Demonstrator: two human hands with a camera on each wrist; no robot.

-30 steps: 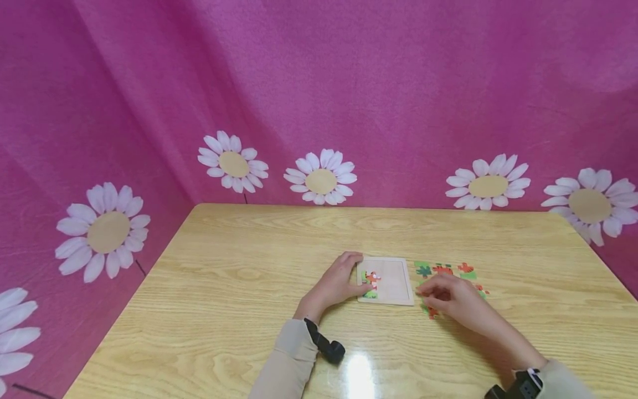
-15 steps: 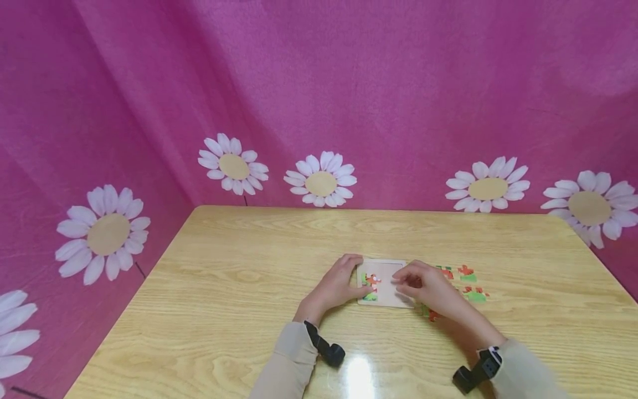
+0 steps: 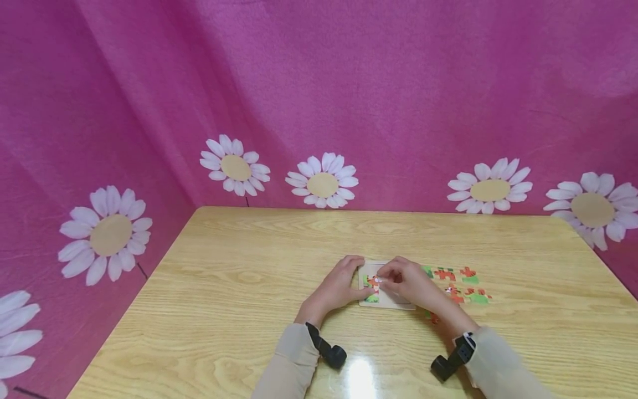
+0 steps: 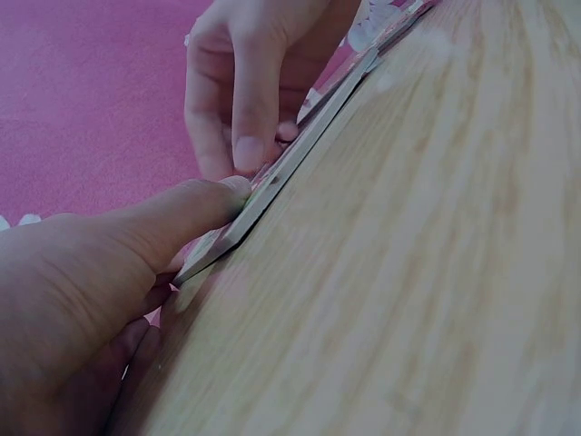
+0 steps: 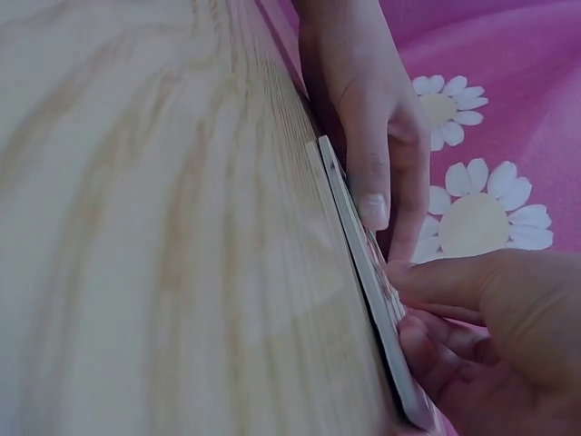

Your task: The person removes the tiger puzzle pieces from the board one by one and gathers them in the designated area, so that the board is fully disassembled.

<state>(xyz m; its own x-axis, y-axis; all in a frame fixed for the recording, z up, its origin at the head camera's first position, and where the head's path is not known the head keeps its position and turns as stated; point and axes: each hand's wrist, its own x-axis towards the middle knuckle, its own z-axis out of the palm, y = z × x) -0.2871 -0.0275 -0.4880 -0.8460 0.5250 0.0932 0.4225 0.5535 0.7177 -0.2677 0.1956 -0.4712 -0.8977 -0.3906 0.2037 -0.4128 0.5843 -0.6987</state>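
A square wooden puzzle tray (image 3: 387, 300) lies flat on the table, with fox-picture pieces (image 3: 371, 281) fitted along its left side. My left hand (image 3: 335, 287) holds the tray's left edge; the thumb (image 4: 195, 204) rests on top, over the fitted pieces. Above the tray, my right hand (image 3: 410, 281) pinches a puzzle piece between thumb and fingers, right beside the fitted ones. Most of that piece is hidden by the fingertips. In the right wrist view, the tray (image 5: 359, 263) appears edge-on, with both hands meeting over it.
Several loose orange and green puzzle pieces (image 3: 477, 296) lie right of the tray, some partly covered by the right forearm. The wood-grain table (image 3: 239, 277) reaches back to a pink curtain (image 3: 399, 100) with daisies.
My right hand has moved left from the loose pieces, across the tray, to the fitted pieces, carrying a puzzle piece. The left hand has stayed on the tray.
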